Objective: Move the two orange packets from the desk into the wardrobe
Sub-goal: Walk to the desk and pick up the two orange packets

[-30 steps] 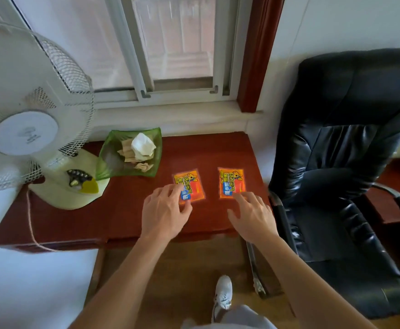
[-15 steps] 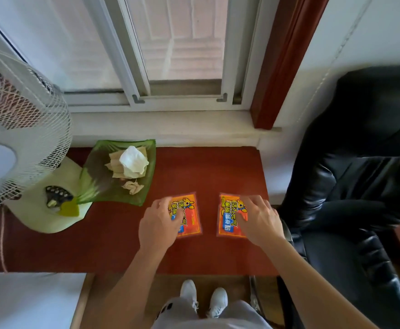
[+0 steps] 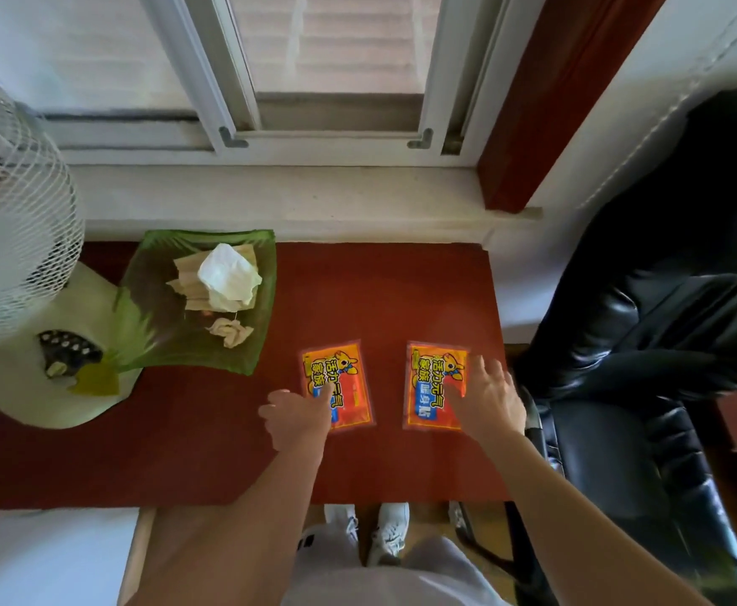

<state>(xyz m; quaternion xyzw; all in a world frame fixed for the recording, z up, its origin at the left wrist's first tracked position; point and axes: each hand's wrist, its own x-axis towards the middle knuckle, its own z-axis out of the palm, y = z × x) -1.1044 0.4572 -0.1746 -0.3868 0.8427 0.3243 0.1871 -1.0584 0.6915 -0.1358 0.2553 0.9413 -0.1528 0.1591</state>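
A person stands at the near edge of a dark red counter (image 3: pixel 401 299) under a window (image 3: pixel 336 59), and both bare arms reach forward over it. Two orange packets lie flat on the counter, side by side with a strip of red surface between them, in the right half and close to the near edge. The left packet (image 3: pixel 349 378) is a little tilted; the left hand (image 3: pixel 299 415) rests on its near left corner, with the fingers loosely spread and one fingertip pressing on the printed face, not closed around it. The right packet (image 3: pixel 432 382) lies almost straight; the right hand (image 3: pixel 487 400) covers its right edge with the fingers apart and laid flat, and I cannot tell if the thumb goes under the packet. Both packets are on the counter, not lifted. At the far left a green glass dish (image 3: pixel 139 325) holds crumpled white tissue (image 3: pixel 229 277) and some pale paper scraps. Left of it stands a white fan (image 3: pixel 12 238) on a pale base. To the right of the counter there is a black leather chair (image 3: pixel 646 343). Below the counter edge the person's white shoes (image 3: pixel 391 535) show on the floor.
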